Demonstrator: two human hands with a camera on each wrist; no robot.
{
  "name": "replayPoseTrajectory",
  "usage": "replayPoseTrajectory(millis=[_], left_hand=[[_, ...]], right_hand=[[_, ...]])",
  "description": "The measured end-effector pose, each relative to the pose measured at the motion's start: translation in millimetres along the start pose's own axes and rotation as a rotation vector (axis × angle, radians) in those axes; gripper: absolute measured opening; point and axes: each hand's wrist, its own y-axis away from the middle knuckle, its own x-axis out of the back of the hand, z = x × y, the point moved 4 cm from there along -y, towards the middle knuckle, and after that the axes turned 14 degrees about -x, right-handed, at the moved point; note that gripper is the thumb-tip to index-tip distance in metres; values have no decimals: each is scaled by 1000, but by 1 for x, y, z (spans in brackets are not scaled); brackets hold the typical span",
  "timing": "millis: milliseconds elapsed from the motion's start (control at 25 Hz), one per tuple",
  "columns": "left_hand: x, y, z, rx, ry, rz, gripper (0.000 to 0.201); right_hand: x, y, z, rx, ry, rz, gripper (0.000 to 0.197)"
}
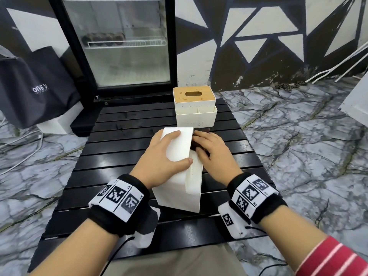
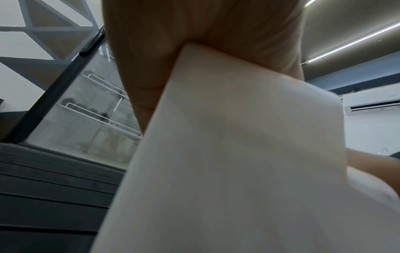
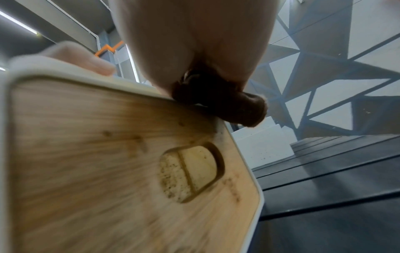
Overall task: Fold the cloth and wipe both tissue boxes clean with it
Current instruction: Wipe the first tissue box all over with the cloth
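Tipped on its side at frame centre, the near tissue box (image 1: pixel 180 172) is gripped across its white base by the left hand (image 1: pixel 165 154), long axis running toward the camera, while the brown cloth (image 3: pixel 227 106) is pinched against its wooden lid by the right hand (image 1: pixel 212 148); the second tissue box (image 1: pixel 194 106) stands just beyond, untouched.
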Motion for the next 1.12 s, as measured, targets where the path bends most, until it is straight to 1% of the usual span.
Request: replayPoseTrajectory(millis=[160,320,440,480,560,680,840,920,1000,1120], left_hand=[[0,0,-2,-6,16,4,84],[0,1,-1,-8,35,-13,85],[0,1,-2,-6,39,-5,79],[0,0,-2,-5,43,-2,77],[0,-1,-3,-4,48,6,82],[0,0,0,-9,49,4,86],[-1,2,2,1,31,-4,87],[-1,2,3,9,26,4,87],[-1,3,3,20,31,13,82],[-2,3,3,24,37,10,88]], right_hand=[[0,23,-6,63,-17,2,40],[0,4,2,55,-8,-21,42],[0,-7,3,35,-27,-8,43],[-1,-5,3,22,-31,2,43],[-3,7,0,-1,-38,14,42],[-2,25,-4,37,-37,12,42],[-2,6,3,46,-20,-20,43],[-3,-1,3,38,-27,-14,43],[-5,6,1,25,-53,10,42],[-4,27,-3,56,-68,43,40]])
